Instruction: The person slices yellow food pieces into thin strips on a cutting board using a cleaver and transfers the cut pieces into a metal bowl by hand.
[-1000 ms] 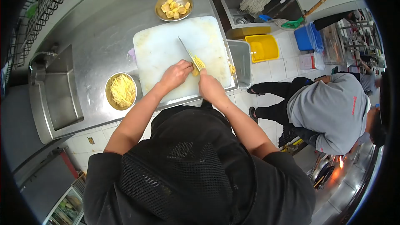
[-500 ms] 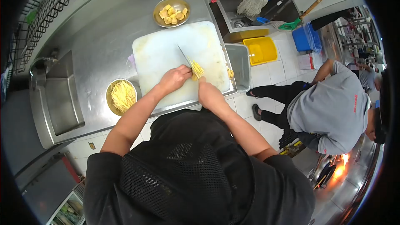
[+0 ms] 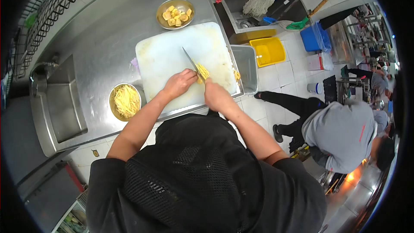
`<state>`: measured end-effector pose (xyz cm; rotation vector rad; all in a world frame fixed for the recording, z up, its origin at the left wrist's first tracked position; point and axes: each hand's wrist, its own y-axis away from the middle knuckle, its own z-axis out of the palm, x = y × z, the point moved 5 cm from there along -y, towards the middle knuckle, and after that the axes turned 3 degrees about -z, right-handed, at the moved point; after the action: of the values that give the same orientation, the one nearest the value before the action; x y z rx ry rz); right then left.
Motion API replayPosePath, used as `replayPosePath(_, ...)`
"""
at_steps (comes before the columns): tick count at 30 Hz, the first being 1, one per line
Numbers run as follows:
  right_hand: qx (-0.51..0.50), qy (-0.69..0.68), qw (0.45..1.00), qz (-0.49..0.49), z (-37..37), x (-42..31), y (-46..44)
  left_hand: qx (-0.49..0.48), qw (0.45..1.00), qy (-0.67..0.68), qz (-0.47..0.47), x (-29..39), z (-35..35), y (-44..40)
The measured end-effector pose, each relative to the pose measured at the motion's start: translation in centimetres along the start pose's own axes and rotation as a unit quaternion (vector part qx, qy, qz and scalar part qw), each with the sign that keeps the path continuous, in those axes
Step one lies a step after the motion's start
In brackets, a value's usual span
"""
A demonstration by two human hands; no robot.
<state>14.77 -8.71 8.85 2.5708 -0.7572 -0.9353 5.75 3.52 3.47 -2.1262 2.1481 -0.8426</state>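
Note:
On the white cutting board (image 3: pixel 161 56), my right hand (image 3: pixel 217 97) grips a knife (image 3: pixel 189 57) by its handle, the blade slanting up and left. Thin yellow strips of what looks like ginger (image 3: pixel 202 70) lie along the right side of the blade. My left hand (image 3: pixel 180 83) is just left of the blade, fingers curled down onto a piece of ginger that they mostly hide. Peeled yellow chunks (image 3: pixel 177 17) sit in a metal bowl (image 3: pixel 160 17) beyond the board. Another bowl (image 3: pixel 112 108), left of my left forearm, is heaped with cut strips (image 3: pixel 127 101).
A steel sink (image 3: pixel 67 108) is at the left end of the counter (image 3: pixel 99 51). A grey bin (image 3: pixel 245 69) and a yellow tub (image 3: pixel 268 51) stand right of the board, with a mop (image 3: pixel 258 3) beyond. A co-worker in grey (image 3: pixel 340 131) bends near a flame (image 3: pixel 353 174).
The co-worker has leaned further over, toward the right, and shifted a foot. My hands and the knife keep nearly the same place, the blade turned very slightly. The view has shifted a little.

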Motion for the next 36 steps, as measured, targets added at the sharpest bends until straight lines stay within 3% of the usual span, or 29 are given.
replayPosePath(5, 0.046, -0.021, 0.998, -0.03, 1.0, 0.6, -2.5, 0.015, 1.0, 0.022, -0.014, 0.2, 0.0, 0.3)
replayPosePath(13, -0.06, 0.018, 0.997, 0.035, -0.4, -0.6, 2.4, 0.021, 0.995, 0.065, -0.07, -0.1, 0.2, 0.5)
replayPosePath(17, 0.026, -0.017, 0.999, -0.023, 1.7, 0.8, -2.1, 0.001, 0.993, 0.091, -0.075, -0.6, 0.1, 0.0)
replayPosePath(23, 0.005, 0.002, 1.0, 0.0, 1.2, 0.2, 0.2, -0.007, 0.991, 0.114, -0.064, -1.0, -0.2, -0.3)
replayPosePath(29, 0.027, -0.045, 0.998, -0.046, -0.3, 0.5, -1.5, -0.001, 0.99, 0.123, -0.068, -0.9, -0.2, -0.2)
replayPosePath(31, 0.005, -0.008, 1.0, -0.006, 0.6, 0.5, 0.2, 0.007, 0.991, 0.118, -0.061, -1.1, -0.2, -0.4)
replayPosePath(36, 0.038, -0.077, 0.996, -0.022, 0.9, 0.4, -1.5, 0.008, 0.991, 0.125, -0.053, -0.7, -0.2, 0.1)
